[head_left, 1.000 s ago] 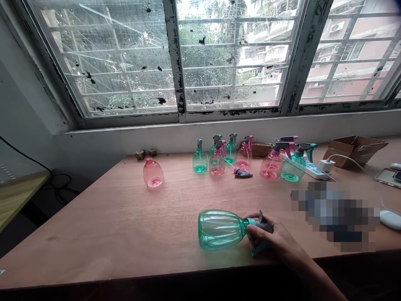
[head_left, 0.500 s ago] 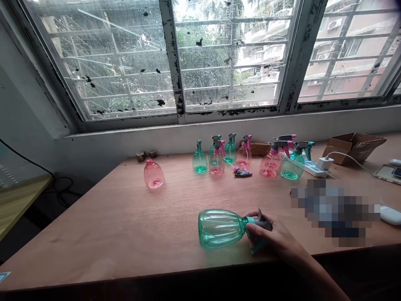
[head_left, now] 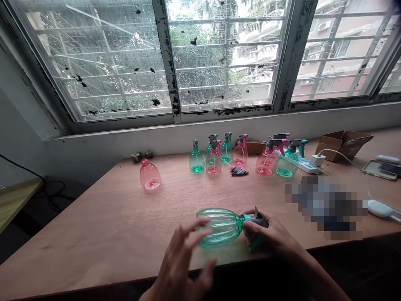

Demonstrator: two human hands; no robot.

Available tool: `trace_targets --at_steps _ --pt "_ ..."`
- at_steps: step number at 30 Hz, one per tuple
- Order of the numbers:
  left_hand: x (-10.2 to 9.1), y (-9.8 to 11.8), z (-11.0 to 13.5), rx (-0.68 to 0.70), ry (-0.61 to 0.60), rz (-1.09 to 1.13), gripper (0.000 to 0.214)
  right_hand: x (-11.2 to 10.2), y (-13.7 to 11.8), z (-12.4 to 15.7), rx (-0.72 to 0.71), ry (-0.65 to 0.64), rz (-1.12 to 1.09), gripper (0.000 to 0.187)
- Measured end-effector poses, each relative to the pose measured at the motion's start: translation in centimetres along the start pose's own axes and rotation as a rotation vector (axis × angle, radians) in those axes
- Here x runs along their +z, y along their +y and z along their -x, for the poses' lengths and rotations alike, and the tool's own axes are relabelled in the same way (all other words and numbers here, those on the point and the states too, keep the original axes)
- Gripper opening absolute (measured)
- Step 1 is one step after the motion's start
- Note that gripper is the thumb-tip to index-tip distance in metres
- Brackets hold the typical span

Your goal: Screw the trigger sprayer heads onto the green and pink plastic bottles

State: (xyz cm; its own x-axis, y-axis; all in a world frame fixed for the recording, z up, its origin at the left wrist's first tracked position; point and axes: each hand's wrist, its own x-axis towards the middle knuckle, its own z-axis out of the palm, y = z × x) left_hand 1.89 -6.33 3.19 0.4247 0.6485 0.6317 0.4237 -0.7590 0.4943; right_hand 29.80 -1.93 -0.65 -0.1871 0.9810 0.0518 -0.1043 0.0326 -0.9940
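Observation:
A clear green spray bottle (head_left: 224, 230) is held on its side above the table's front edge, its base pointing left. My right hand (head_left: 266, 230) is closed around its dark spray head. My left hand (head_left: 184, 255) is raised by the bottle's base, fingers spread and a little blurred by motion. Its fingertips overlap the bottle's left end in view; I cannot tell whether they touch it. Farther back on the left stands a pink bottle (head_left: 150, 175) with no spray head. A loose pink-and-black spray head (head_left: 239, 171) lies near the middle of the table.
Several green and pink spray bottles (head_left: 214, 161) stand along the back, with more by a white power strip (head_left: 308, 164). An open cardboard box (head_left: 343, 144) sits at the back right. A pixelated patch (head_left: 326, 205) hides something on the right. Windows rise behind the table.
My left hand has come into view from below and reached up to the bottle's base. My right hand keeps its hold on the spray head. The view has shifted slightly.

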Motion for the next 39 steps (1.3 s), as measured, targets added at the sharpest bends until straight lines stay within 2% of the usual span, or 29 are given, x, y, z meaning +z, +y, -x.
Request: trace_targets --at_steps 1,3,7,10,14,19,21,24,26,31,34,37,39 --pt "0.4 -0.9 -0.7 -0.012 0.014 0.016 0.031 0.0 0.0 0.0 0.001 0.001 0.000 0.040" --pt "1.2 -2.5 -1.8 -0.163 0.053 0.065 0.040 0.0 0.0 0.0 0.008 0.001 0.002 0.041" --pt "1.9 -4.2 -2.6 -0.486 -0.113 0.272 0.060 -0.1 0.1 0.0 0.008 -0.001 0.007 0.040" --pt "1.5 -4.3 -2.4 -0.578 -0.178 0.388 0.070 -0.1 0.3 0.0 0.012 0.002 -0.003 0.040" --pt "1.1 -4.3 -2.2 -0.540 -0.306 0.463 0.089 0.0 0.2 -0.1 0.008 0.001 -0.016 0.039" --pt "1.1 -4.7 -2.1 -0.468 -0.355 0.406 0.115 0.1 -0.1 0.1 0.006 0.006 -0.003 0.040" --pt "1.0 -4.7 -2.1 -0.498 -0.357 0.416 0.112 0.1 -0.1 0.2 0.010 0.006 0.010 0.040" --pt "0.8 -4.5 -2.2 -0.556 -0.336 0.443 0.088 0.2 -0.2 0.2 0.005 0.003 0.016 0.040" --pt "0.7 -4.3 -2.3 -0.578 -0.339 0.421 0.083 0.2 -0.3 0.2 0.007 0.005 0.011 0.039" --pt "0.8 -4.3 -2.3 -0.552 -0.372 0.309 0.089 0.2 0.1 -0.1 0.035 0.040 -0.046 0.043" --pt "1.1 -4.6 -2.1 -0.484 -0.363 0.303 0.106 0.2 0.2 -0.1 0.031 0.039 -0.043 0.045" --pt "1.1 -4.7 -2.1 -0.492 -0.381 0.294 0.121 0.2 0.0 -0.1 0.025 0.019 -0.019 0.043" --pt "0.8 -4.6 -2.1 -0.512 -0.413 0.308 0.114 0.3 -0.2 0.0 0.023 0.009 -0.013 0.041"
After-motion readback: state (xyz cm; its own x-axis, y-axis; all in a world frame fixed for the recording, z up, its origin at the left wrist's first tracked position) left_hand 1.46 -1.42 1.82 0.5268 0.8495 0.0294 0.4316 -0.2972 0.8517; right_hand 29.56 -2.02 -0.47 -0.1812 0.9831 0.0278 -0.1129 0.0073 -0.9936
